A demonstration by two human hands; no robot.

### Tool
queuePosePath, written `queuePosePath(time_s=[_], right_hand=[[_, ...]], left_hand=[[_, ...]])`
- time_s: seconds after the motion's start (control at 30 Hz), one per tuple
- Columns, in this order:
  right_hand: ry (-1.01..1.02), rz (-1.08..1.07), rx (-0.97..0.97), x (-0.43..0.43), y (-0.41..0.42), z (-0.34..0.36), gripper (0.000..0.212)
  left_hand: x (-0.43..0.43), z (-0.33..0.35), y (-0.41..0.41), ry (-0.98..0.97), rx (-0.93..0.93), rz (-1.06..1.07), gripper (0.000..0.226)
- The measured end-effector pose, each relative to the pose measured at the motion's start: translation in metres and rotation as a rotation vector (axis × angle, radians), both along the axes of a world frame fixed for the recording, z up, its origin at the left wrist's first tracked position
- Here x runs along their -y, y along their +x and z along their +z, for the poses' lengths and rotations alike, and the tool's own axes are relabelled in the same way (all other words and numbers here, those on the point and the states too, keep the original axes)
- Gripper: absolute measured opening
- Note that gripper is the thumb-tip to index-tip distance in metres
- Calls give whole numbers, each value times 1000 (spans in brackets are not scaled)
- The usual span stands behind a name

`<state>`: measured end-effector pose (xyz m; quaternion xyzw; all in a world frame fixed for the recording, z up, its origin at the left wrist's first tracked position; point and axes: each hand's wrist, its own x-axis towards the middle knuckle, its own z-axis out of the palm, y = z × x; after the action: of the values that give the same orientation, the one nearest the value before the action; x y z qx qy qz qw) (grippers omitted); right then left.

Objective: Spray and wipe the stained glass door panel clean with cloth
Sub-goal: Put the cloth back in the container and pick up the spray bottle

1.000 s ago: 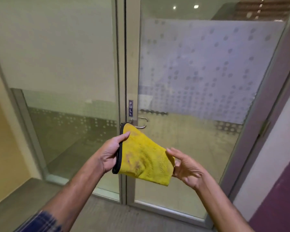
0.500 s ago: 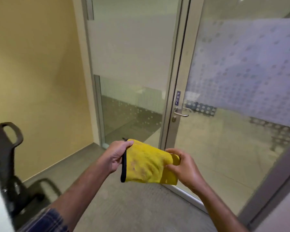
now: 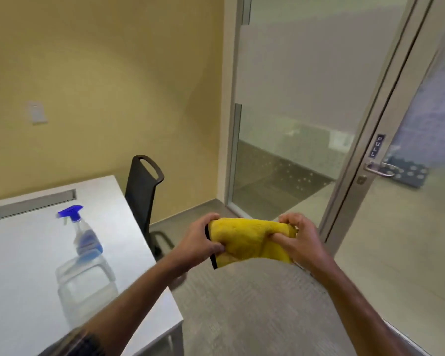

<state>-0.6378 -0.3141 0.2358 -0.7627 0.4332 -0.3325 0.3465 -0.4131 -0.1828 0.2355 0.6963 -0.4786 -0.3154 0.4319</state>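
Note:
A yellow cloth (image 3: 244,236) with a black edge is bunched between both hands at chest height. My left hand (image 3: 198,242) grips its left end and my right hand (image 3: 297,238) grips its right end. The glass door panel (image 3: 409,201) stands to the right, partly frosted with a dot pattern, with a PULL label and a metal handle (image 3: 379,169) on its frame. A spray bottle (image 3: 84,233) with a blue trigger head stands on the white table (image 3: 23,278) at the left, apart from both hands.
A black office chair (image 3: 141,194) stands between the table and the yellow wall. A fixed glass side panel (image 3: 293,119) sits left of the door. Grey floor lies under my arms.
The view has swung left, away from the door, bringing the table, spray bottle and chair into sight. The cloth went from spread flat to bunched between both hands.

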Motion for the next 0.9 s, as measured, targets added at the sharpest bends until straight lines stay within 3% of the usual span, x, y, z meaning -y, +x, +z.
queuePosePath(time_s=[0.1, 0.17, 0.37, 0.47, 0.67, 0.8, 0.9], right_hand=[[76, 94, 26, -32, 49, -4, 16], [125, 159, 34, -49, 81, -9, 15], [321, 267, 99, -89, 179, -28, 18], [393, 298, 122, -97, 232, -46, 23], [644, 370, 97, -95, 333, -92, 33], [779, 553, -35, -84, 382, -125, 61], [710, 580, -111, -78, 412, -147, 70]], left_hand=[[-51, -14, 50, 10, -47, 88, 36], [-81, -22, 80, 31, -73, 129, 28], [-147, -41, 155, 75, -308, 276, 40], [-162, -59, 184, 94, -363, 468, 48], [-167, -97, 237, 51, -416, 883, 38], [-165, -128, 271, 24, -474, 1103, 47], [-164, -148, 294, 52, -546, 1137, 47]])
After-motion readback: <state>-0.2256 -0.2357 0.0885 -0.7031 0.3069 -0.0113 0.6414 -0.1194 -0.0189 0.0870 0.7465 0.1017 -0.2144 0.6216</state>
